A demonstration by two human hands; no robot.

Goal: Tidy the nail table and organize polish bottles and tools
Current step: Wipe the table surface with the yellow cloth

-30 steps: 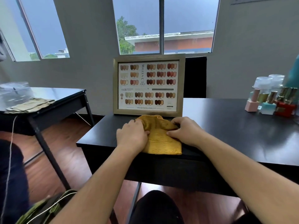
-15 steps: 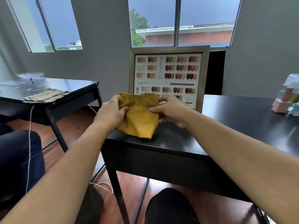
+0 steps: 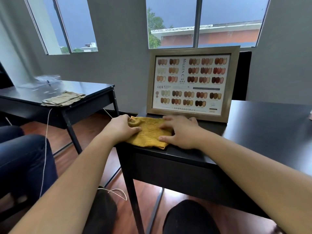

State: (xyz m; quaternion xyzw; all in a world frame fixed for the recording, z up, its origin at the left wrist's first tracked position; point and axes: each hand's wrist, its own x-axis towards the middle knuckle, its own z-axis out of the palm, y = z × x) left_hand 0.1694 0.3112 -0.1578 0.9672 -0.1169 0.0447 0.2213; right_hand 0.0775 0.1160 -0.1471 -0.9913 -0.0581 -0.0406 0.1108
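Cloth down since half a second ago: the yellow cloth [image 3: 148,133], then lifted between both hands, now lies flat on the near left corner of the black table [image 3: 256,132]. Left hand [image 3: 120,129] rests on its left edge, fingers curled round a bunched fold, thumb across the fabric. Right hand [image 3: 181,133] presses its right side, fingers spread and straight, tips blurred. Just behind the cloth stands the framed nail colour chart [image 3: 192,83], upright. Farther left, a second black table [image 3: 91,89] carries a folded beige cloth [image 3: 63,98] and a clear plastic box [image 3: 46,80].
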